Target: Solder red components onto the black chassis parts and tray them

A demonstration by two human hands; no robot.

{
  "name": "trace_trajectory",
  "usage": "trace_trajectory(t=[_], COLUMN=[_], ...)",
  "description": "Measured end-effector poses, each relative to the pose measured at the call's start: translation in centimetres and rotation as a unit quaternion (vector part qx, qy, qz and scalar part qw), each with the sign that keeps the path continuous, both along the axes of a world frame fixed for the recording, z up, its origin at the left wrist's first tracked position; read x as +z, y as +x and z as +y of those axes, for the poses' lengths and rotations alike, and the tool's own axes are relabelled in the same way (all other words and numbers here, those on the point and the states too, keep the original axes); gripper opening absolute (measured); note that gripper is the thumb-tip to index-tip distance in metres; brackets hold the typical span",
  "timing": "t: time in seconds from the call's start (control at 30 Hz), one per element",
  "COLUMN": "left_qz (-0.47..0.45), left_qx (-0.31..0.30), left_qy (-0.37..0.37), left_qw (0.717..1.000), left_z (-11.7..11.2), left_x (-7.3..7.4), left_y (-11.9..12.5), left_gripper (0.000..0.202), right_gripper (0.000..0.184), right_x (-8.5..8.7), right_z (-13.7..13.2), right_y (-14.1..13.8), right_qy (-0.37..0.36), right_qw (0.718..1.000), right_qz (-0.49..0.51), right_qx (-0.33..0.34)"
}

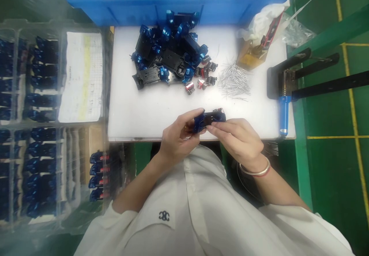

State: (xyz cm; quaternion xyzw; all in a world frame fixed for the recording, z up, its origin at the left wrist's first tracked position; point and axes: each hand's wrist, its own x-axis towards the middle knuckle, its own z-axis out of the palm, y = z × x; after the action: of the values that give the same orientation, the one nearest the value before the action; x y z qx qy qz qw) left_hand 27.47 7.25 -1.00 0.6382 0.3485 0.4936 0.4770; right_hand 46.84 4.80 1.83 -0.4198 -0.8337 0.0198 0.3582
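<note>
Both hands meet over the near edge of the white table (135, 110). My left hand (178, 137) curls round the left end of a small black chassis with blue wheels (210, 118). My right hand (239, 138), a bangle on its wrist, pinches the same chassis from the right side. Farther back lies a pile of similar black and blue chassis parts (167, 54). Several small red and black pieces (201, 81) lie beside the pile. A heap of thin metal pins (234, 81) is spread to their right.
A blue bin (178, 2) stands along the table's far edge. Clear trays of blue parts (31, 125) and a paper sheet (82, 75) fill the left. A brown box with a plastic bag (259, 37) sits back right. A black tool with a blue handle (284, 102) is at right.
</note>
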Motion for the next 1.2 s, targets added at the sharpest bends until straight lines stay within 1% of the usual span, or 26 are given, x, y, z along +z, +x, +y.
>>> trace_trajectory(t=[0.17, 0.33, 0.53, 0.73, 0.93, 1.2], left_qz=[0.018, 0.03, 0.037, 0.038, 0.036, 0.011], left_qx=[0.004, 0.013, 0.01, 0.016, 0.023, 0.03], left_qy=[0.019, 0.026, 0.019, -0.001, -0.022, -0.049], left_qw=[1.0, 0.999, 0.999, 0.999, 0.999, 0.998], left_z=[0.1, 0.1, 0.0, -0.2, -0.2, -0.2], left_x=[0.1, 0.2, 0.1, 0.1, 0.1, 0.0], left_y=[0.0, 0.1, 0.2, 0.3, 0.4, 0.9], left_gripper=[0.049, 0.052, 0.051, 0.053, 0.05, 0.048], right_gripper=[0.051, 0.049, 0.051, 0.047, 0.056, 0.047], right_x=[-0.1, -0.2, -0.4, -0.7, -1.0, -1.3], right_z=[0.1, 0.2, 0.0, -0.1, -0.1, 0.1], right_y=[0.0, 0.0, -0.1, -0.1, 0.0, 0.1], right_qy=[0.003, 0.021, 0.013, 0.018, 0.029, 0.017], right_qw=[1.0, 1.0, 1.0, 0.999, 0.999, 1.0], right_qz=[0.0, -0.007, -0.002, -0.017, -0.016, -0.018], right_qx=[-0.006, 0.001, -0.022, -0.02, -0.02, -0.013])
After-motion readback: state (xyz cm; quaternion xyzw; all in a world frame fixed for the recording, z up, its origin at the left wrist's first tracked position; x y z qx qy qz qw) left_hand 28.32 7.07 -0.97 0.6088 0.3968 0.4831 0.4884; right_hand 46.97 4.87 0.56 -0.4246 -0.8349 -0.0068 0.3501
